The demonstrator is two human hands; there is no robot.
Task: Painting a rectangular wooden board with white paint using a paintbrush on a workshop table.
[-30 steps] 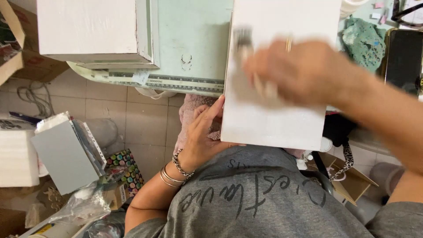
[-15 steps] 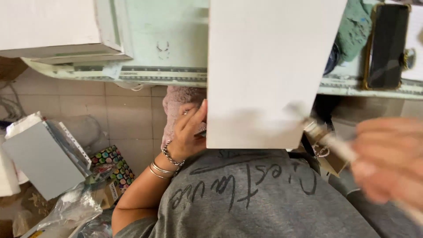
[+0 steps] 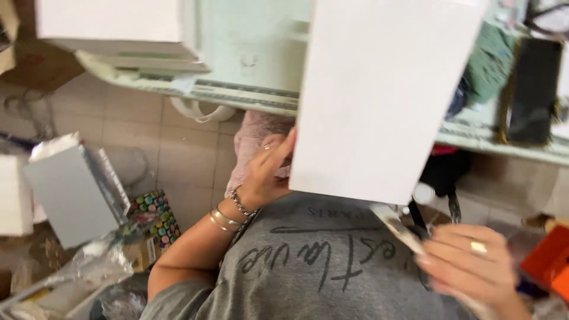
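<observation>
Low right in the frame, my right hand (image 3: pixel 468 264) has its grip pinched shut on a brush (image 3: pixel 400 228), whose pale, paint-caked tip points up toward the lower edge of the board (image 3: pixel 385 101). To lay the stroke well, I judge the tip should meet the board flat and travel along that edge without wobbling, while the other hand keeps the panel steady. My left hand (image 3: pixel 267 175), mid-frame with bangles at the wrist, has its grip closed on the board's lower left edge, fingers spread against the side; the white board stands tilted up in the centre and upper right, its face plain. Just behind that hand, a pink cloth (image 3: pixel 255 139) hangs below the desk (image 3: pixel 237 98). At lower left on the tiled floor lies a small box (image 3: pixel 155 214) covered in bright coloured dots, beside a grey-white slab (image 3: pixel 71 189) wrapped in clear film. Low at the far right sits something orange (image 3: pixel 548 261). Farther off, on the desk, a white box (image 3: pixel 112 24) fills the upper left, and a dark flat device (image 3: pixel 533 89) stands at upper right beside a green cloth (image 3: pixel 492 65).
</observation>
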